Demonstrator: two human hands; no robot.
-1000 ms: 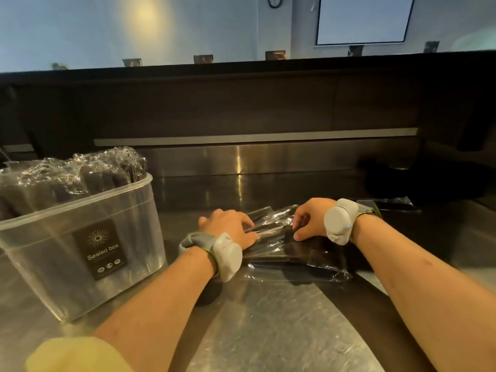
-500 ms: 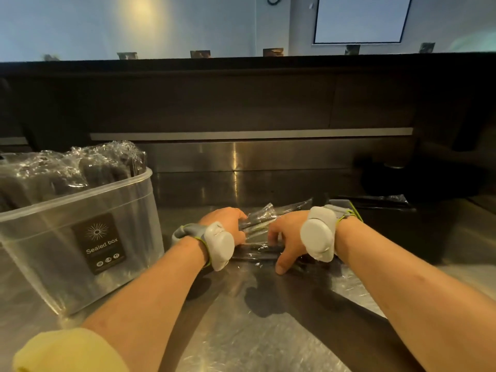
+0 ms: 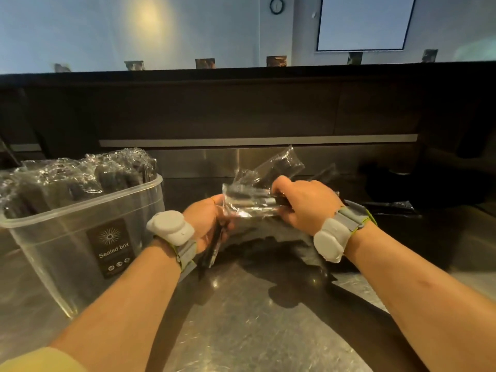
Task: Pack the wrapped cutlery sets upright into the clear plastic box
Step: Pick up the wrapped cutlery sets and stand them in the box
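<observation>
A bundle of wrapped cutlery sets (image 3: 249, 200) in clear film is lifted off the steel counter between both hands. My left hand (image 3: 206, 221) grips its near end, where a dark set hangs down. My right hand (image 3: 303, 205) grips the far end, fingers curled over the film. One set sticks up and away above the right hand. The clear plastic box (image 3: 80, 237) with a black "Sealed box" label stands at the left, holding several wrapped sets upright.
More wrapped sets (image 3: 386, 208) lie on the counter at the right, beyond my right wrist. The steel counter (image 3: 241, 318) runs to a raised steel back edge and a dark wall. The box takes up the left side.
Both hands have gathered the wrapped sets and raised them off the counter. My left hand has turned palm-up under the bundle.
</observation>
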